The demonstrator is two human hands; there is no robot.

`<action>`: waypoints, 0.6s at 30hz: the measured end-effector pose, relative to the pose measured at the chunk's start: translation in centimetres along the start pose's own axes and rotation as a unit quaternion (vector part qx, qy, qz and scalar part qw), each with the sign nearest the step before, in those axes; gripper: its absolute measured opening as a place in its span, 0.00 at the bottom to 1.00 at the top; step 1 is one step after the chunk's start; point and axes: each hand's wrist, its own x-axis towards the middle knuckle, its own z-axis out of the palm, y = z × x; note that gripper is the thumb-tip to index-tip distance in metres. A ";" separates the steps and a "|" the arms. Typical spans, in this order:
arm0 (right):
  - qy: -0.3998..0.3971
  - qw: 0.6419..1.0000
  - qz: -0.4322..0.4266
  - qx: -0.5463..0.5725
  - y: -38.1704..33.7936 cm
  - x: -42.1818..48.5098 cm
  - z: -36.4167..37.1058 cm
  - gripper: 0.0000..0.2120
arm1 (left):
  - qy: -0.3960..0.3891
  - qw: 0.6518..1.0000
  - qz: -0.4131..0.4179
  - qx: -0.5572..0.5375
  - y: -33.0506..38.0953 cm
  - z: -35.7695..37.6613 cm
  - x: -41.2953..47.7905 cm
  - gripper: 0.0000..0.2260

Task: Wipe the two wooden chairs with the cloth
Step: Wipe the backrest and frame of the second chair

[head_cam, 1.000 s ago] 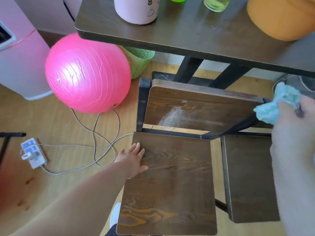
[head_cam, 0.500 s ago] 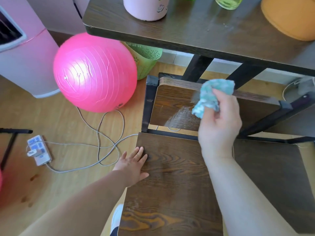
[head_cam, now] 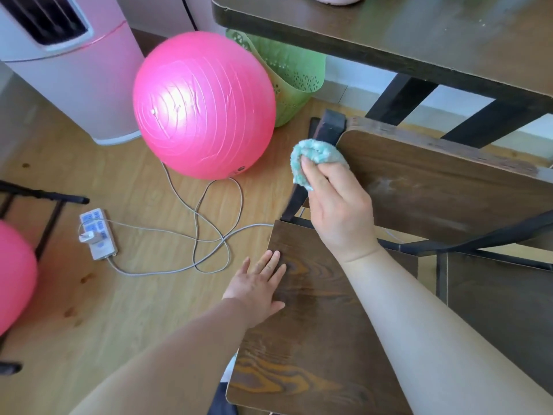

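Two dark wooden chairs with black metal frames stand side by side under a table. The nearer chair's seat (head_cam: 311, 348) lies below me and its backrest (head_cam: 443, 187) leans at the upper right. My right hand (head_cam: 338, 205) is shut on a bunched teal cloth (head_cam: 314, 155), pressed against the backrest's left edge by the frame post. Fingers spread, my left hand (head_cam: 260, 286) rests flat on the seat's left edge. The second chair's seat (head_cam: 502, 310) shows at the far right, partly hidden by my right forearm.
A dark table (head_cam: 419, 31) overhangs the chairs. On the wooden floor sit a large pink ball (head_cam: 203, 106), a green perforated basket (head_cam: 293, 76), a white power strip (head_cam: 97, 233) with looping grey cables (head_cam: 209, 232), a pink-white appliance (head_cam: 68, 67) and a black stand (head_cam: 39, 202).
My right hand carried the cloth from the far right across the backrest to its left edge. The view shifted leftward. My left hand stayed on the seat.
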 end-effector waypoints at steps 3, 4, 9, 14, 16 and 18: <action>-0.007 1.000 -0.001 -0.005 0.5 -1.3 1.8 0.13 | 0.005 1.000 -0.002 -0.001 -0.1 0.1 0.1 0.36; -0.011 1.000 0.002 -0.007 0.7 -1.7 2.4 0.13 | 0.007 1.000 -0.004 0.002 -0.1 0.0 0.2 0.37; -0.063 0.998 0.011 -0.012 1.4 -3.7 4.8 0.13 | 0.014 1.000 -0.016 0.009 0.1 -0.1 0.8 0.39; -0.112 0.994 0.003 -0.016 1.2 -5.7 5.8 0.14 | 0.000 1.000 -0.012 0.001 0.2 -0.3 0.6 0.39; -0.139 0.990 0.006 -0.016 0.9 -6.8 6.2 0.14 | -0.005 1.000 -0.010 -0.003 0.1 -0.2 0.5 0.38; -0.172 0.985 0.010 -0.011 0.7 -7.9 6.8 0.15 | -0.006 1.000 -0.010 -0.008 0.2 -0.1 0.4 0.38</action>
